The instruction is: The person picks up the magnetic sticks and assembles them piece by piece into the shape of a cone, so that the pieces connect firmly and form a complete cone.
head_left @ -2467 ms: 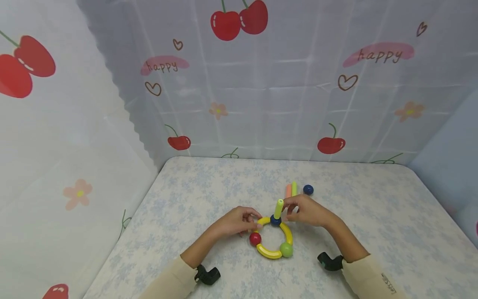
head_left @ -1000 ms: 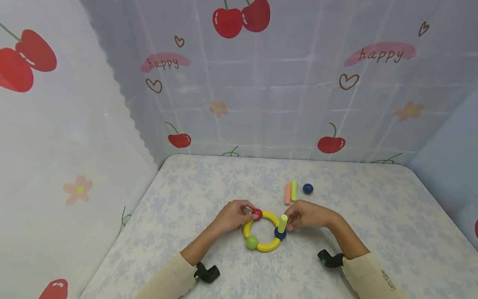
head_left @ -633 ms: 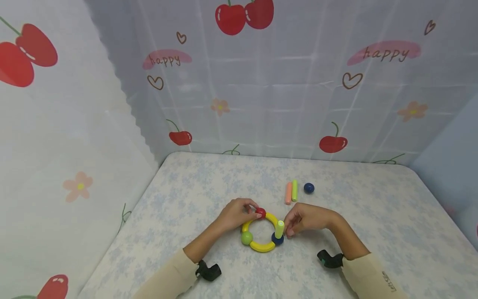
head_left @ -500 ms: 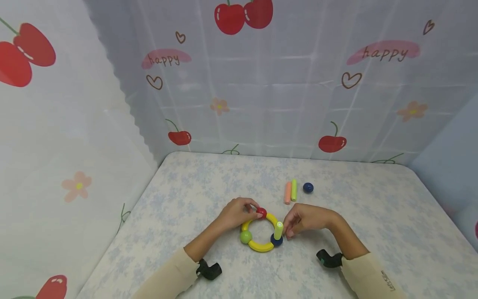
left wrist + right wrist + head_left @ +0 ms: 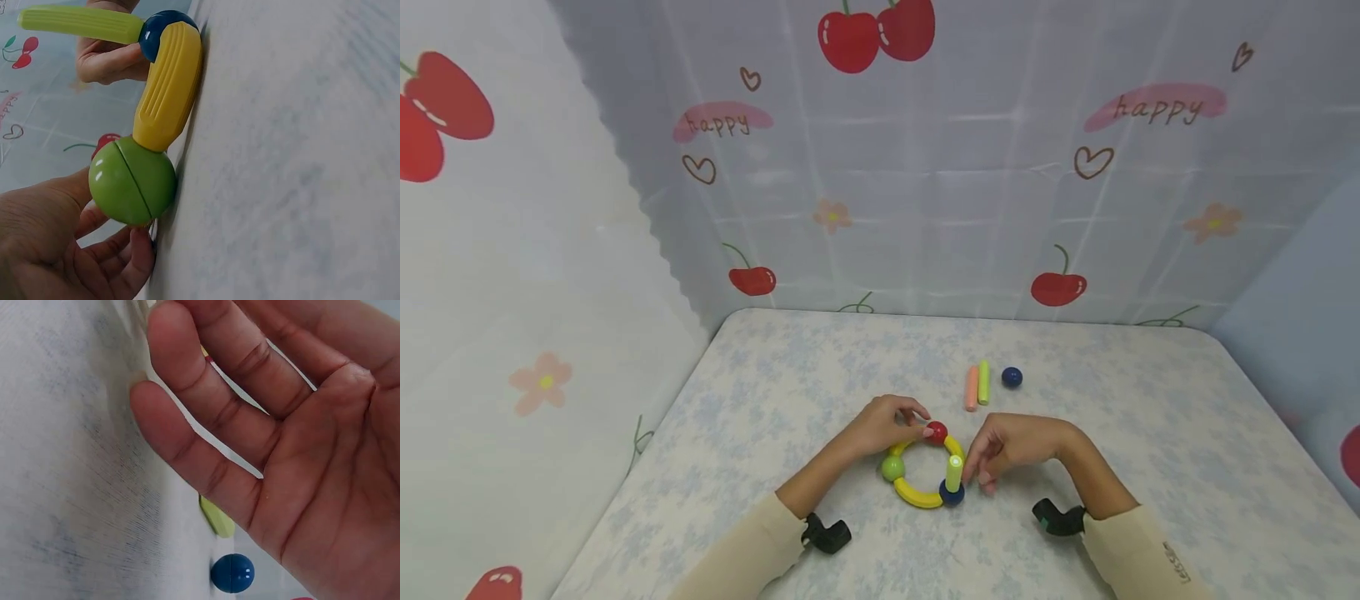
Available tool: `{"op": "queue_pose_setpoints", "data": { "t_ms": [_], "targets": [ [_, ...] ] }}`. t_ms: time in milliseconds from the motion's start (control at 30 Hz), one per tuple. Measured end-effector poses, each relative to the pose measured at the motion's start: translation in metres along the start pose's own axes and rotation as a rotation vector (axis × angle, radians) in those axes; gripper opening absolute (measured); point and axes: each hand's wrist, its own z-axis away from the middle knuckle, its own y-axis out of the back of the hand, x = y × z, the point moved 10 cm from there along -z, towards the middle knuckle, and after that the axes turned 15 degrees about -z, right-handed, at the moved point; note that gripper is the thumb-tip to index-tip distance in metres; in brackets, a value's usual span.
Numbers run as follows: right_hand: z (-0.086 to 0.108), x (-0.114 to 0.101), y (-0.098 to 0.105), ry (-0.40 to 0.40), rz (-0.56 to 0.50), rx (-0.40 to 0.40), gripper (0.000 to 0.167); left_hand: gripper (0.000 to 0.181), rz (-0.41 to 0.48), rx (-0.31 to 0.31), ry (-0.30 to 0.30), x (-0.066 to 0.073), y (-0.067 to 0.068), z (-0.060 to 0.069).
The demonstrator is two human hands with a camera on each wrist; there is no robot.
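Observation:
A toy ring of curved yellow rods [image 5: 917, 493] lies on the table, joined by a red ball [image 5: 937, 432], a green ball [image 5: 892, 468] and a dark blue ball [image 5: 952, 493]. From the dark blue ball a straight light green rod [image 5: 953, 473] sticks up. My left hand [image 5: 883, 425] pinches the red ball between thumb and fingertips; in the left wrist view the green ball [image 5: 132, 181] hides part of that hand. Beside the dark blue ball is my right hand [image 5: 1018, 443], its fingers loosely bent and the fingertips at the ball's right side. Its palm [image 5: 325, 481] looks bare.
Behind the ring lie a salmon rod [image 5: 972, 388] and another light green rod [image 5: 983, 383], side by side. A loose dark blue ball [image 5: 1012, 377] sits to their right. The patterned table [image 5: 790, 358] ends at a cherry-print curtain [image 5: 910, 192].
Between the hands the ring has turned clockwise. The red ball has gone from left to the back, the green ball to the left, the dark blue ball with its rod to the front right.

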Motion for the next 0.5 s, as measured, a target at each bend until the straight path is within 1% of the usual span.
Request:
{"op": "queue_pose_setpoints", "data": {
  "t_ms": [67,100,133,167,233,333,400,467,500],
  "targets": [
    [0.002,-0.003,0.006,0.002,0.032,0.04,0.021,0.019,0.068,-0.013,0.02,-0.007,0.001,0.004],
    [0.003,-0.004,0.011,0.005,0.054,0.075,0.021,0.019,0.098,-0.021,0.034,-0.012,0.001,0.007],
    [0.004,-0.006,0.017,0.011,0.076,0.125,0.022,0.019,0.126,-0.028,0.046,-0.016,0.002,0.01],
    [0.006,-0.008,0.026,0.018,0.097,0.193,0.023,0.019,0.15,-0.036,0.056,-0.02,0.002,0.013],
    [0.013,-0.013,0.045,0.043,0.151,0.363,0.023,0.018,0.19,-0.053,0.065,-0.025,0.001,0.018],
    [0.027,-0.022,0.073,0.082,0.237,0.671,0.022,0.018,0.232,-0.082,0.061,-0.029,-0.002,0.023],
    [0.036,-0.025,0.086,0.095,0.28,0.849,0.022,0.019,0.248,-0.094,0.055,-0.031,-0.004,0.024],
    [0.042,-0.027,0.094,0.094,0.312,0.982,0.022,0.02,0.259,-0.099,0.054,-0.032,-0.005,0.024],
    [0.043,-0.026,0.097,0.09,0.328,1.026,0.022,0.02,0.262,-0.096,0.054,-0.033,-0.005,0.024]
  ]
}}
